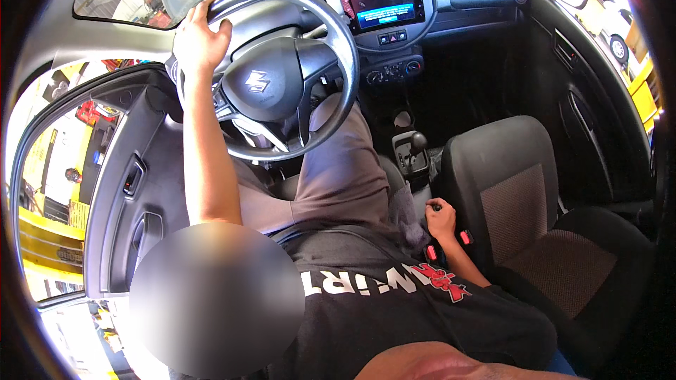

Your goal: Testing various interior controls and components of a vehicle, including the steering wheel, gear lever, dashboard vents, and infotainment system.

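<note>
I am sitting in a car's driver's seat. My left hand point(201, 42) is at the upper left of the black steering wheel point(350, 53), its fingers curled over the rim and its thumb standing off. Between the front seats, my right hand point(441, 221) is closed around the handbrake lever point(437, 207), whose dark end shows past the fingers; the rest of it is hidden. Just ahead of that hand stands the gear selector point(417, 144) with its round black knob. Two red seat belt buckles point(432, 252) sit beside my right wrist.
A lit touchscreen point(384, 10) is in the middle of the dashboard, above the climate knobs point(393, 72). The driver's door point(134, 239) is at the left, and the passenger seat point(510, 169) at the right. Yellow equipment point(53, 239) shows through the left window.
</note>
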Tool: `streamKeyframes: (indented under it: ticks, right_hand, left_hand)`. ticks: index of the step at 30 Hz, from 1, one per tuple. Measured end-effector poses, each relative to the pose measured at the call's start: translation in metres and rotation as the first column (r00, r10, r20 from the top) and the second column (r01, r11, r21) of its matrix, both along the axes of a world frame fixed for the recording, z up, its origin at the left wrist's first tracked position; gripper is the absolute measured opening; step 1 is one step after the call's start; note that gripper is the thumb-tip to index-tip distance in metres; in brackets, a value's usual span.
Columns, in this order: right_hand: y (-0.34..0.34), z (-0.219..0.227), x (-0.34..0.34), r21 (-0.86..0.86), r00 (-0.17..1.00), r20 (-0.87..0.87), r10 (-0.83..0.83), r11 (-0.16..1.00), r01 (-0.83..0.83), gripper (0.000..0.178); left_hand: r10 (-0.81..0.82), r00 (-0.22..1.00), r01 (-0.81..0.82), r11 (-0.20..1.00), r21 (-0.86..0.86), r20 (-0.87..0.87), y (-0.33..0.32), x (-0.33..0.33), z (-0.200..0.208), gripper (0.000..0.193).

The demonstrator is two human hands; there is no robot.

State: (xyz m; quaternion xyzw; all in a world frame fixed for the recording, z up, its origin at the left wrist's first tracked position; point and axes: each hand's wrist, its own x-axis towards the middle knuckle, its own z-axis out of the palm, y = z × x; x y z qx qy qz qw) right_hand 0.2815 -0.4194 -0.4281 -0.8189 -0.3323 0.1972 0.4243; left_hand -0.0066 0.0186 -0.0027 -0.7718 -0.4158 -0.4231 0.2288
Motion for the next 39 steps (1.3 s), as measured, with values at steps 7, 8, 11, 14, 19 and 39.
streamKeyframes:
  ticks: [7, 8, 11, 14, 19, 39]
  right_hand:
    - [0.000, 0.006, -0.002, -0.008, 0.999, -0.030, -0.030, 1.000, 0.030, 0.019]
    - [-0.001, 0.006, -0.001, -0.022, 0.999, -0.044, -0.022, 1.000, 0.021, 0.019]
    - [-0.002, -0.002, 0.000, -0.011, 0.999, -0.039, -0.022, 1.000, 0.021, 0.018]
    - [-0.002, -0.004, 0.000, 0.000, 0.999, -0.016, -0.028, 1.000, 0.028, 0.018]
    - [-0.002, 0.000, 0.001, -0.002, 1.000, -0.016, -0.013, 1.000, 0.013, 0.019]
    - [-0.003, 0.000, -0.001, -0.037, 0.999, -0.046, -0.016, 0.999, 0.014, 0.020]
  left_hand:
    - [-0.003, 1.000, 0.004, 1.000, -0.016, 0.006, 0.001, 0.002, -0.002, 0.052]
    - [-0.001, 1.000, 0.001, 1.000, -0.017, 0.005, 0.000, 0.004, -0.002, 0.052]
    - [-0.005, 1.000, 0.005, 1.000, -0.019, -0.002, -0.004, 0.005, 0.000, 0.052]
    - [0.003, 1.000, -0.003, 1.000, -0.028, 0.000, -0.005, 0.005, 0.001, 0.051]
    - [-0.021, 1.000, 0.021, 1.000, -0.014, -0.012, -0.003, 0.003, 0.000, 0.051]
    - [-0.011, 1.000, 0.011, 1.000, 0.002, -0.010, -0.004, 0.004, -0.002, 0.049]
